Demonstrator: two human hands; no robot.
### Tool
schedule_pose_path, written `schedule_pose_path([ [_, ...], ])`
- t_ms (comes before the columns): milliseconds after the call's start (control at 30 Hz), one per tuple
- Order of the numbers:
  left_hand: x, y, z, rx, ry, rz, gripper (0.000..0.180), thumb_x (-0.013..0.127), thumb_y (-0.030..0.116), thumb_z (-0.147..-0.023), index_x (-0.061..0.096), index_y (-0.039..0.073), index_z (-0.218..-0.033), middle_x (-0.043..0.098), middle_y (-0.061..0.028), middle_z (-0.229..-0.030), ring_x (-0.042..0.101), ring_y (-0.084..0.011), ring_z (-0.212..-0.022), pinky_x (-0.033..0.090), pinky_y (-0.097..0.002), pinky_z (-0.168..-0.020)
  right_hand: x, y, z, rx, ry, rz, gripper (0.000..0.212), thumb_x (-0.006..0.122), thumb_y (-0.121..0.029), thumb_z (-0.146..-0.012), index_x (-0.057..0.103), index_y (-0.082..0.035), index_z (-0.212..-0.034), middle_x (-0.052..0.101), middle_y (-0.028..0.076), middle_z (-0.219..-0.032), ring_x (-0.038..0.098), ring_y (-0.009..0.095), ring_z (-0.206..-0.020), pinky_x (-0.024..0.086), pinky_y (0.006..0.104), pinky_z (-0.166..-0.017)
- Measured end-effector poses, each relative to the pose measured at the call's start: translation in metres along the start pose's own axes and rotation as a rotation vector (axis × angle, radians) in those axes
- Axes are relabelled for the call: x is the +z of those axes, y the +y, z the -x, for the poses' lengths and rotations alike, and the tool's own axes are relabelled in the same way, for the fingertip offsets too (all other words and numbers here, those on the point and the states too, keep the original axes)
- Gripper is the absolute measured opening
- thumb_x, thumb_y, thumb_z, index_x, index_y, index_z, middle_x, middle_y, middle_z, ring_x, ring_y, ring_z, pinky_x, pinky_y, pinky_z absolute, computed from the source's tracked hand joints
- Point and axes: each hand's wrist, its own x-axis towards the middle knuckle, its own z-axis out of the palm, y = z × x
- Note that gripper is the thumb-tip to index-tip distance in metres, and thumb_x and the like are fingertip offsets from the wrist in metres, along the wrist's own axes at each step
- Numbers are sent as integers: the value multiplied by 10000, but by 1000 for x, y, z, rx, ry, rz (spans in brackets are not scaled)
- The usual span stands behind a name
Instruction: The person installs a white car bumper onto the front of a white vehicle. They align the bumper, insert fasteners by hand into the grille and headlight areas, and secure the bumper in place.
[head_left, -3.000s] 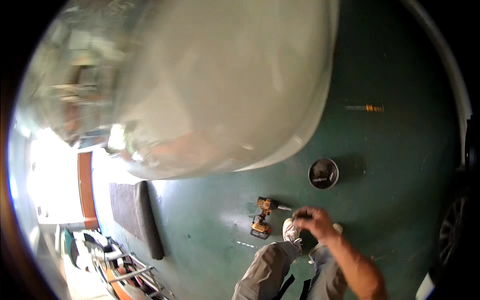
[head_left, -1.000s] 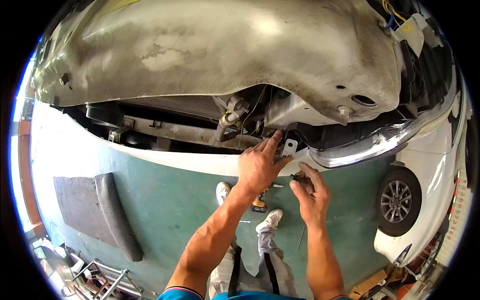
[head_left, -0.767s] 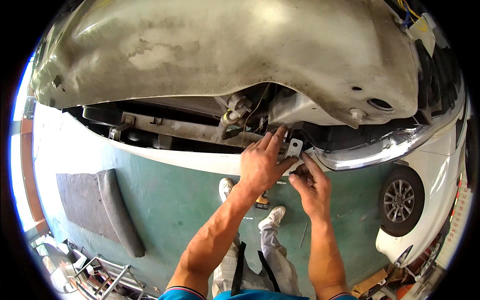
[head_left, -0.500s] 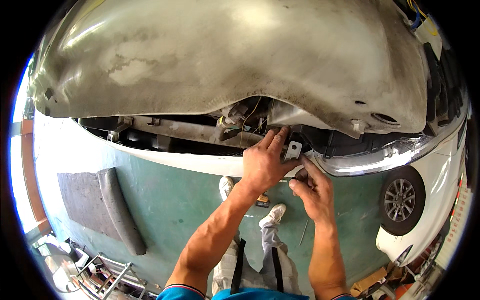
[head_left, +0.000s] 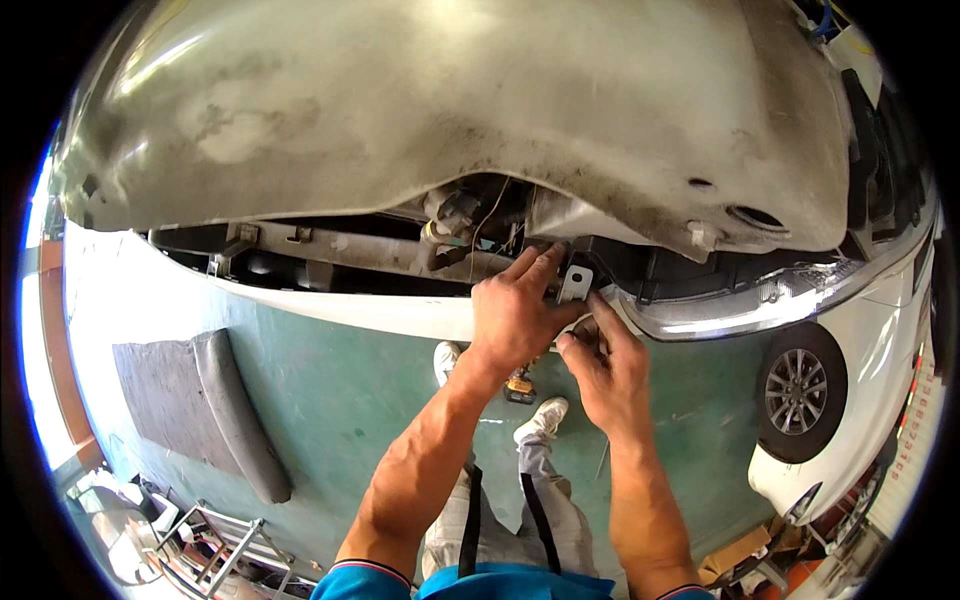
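A pale metal bracket (head_left: pixel 576 283) with a hole near its top stands at the upper edge of the white bumper (head_left: pixel 400 312), beside the headlight (head_left: pixel 740 318). My left hand (head_left: pixel 515 312) is closed over the bumper edge just left of the bracket. Its fingers reach into the gap under the raised hood, and its thumb lies across the front below the bracket. From below, my right hand (head_left: pixel 612 370) touches the bracket's foot with its index fingertip. Its thumb and other fingers are curled together, and whatever they may hold is too small to make out.
The raised hood (head_left: pixel 450 110) overhangs the engine bay, where a thin yellow wire (head_left: pixel 490 220) hangs. A yellow and black power tool (head_left: pixel 520 388) lies on the green floor near my feet. A grey mat (head_left: pixel 190 405) is at left, a metal frame (head_left: pixel 225 550) at lower left.
The whole view has shifted slightly, so hands and car sit a little higher and further left. Both hands keep their places at the bracket; the right hand's fingers have closed slightly.
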Motion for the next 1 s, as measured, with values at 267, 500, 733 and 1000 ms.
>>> schedule_pose_path([
  [267, 16, 4, 13, 73, 96, -154, 832, 844, 382, -725, 534, -10, -1390, 644, -101, -923, 633, -304, -859, 473, -418, -840, -36, 7, 51, 71, 103, 40, 293, 713, -26, -891, 655, 20, -1174, 616, 66, -987, 591, 102, -816, 498, 238, -687],
  [500, 37, 7, 29, 105, 253, -83, 840, 804, 362, -781, 460, -25, -1442, 635, -91, -953, 619, -283, -866, 439, -405, -867, -63, -57, 50, -202, 10, 258, 220, 721, 40, -845, 700, 19, -1062, 644, 112, -1051, 658, 170, -828, 546, 267, -674],
  [733, 30, 3, 30, 7, 256, -98, 827, 845, 428, -700, 559, 131, -1417, 644, -51, -953, 606, -270, -780, 474, -377, -720, -74, -98, 6, -754, -147, 663, 290, 743, 53, -775, 703, 14, -1060, 671, 137, -975, 680, 282, -830, 551, 338, -727],
  [1000, 24, 6, 28, -61, 287, -16, 745, 865, 404, -659, 651, 178, -1336, 656, -33, -900, 659, -293, -754, 526, -418, -677, -60, -122, -21, -1088, -262, 1003, 311, 739, -8, -706, 693, -22, -1014, 661, 88, -928, 638, 274, -787, 512, 377, -702],
])
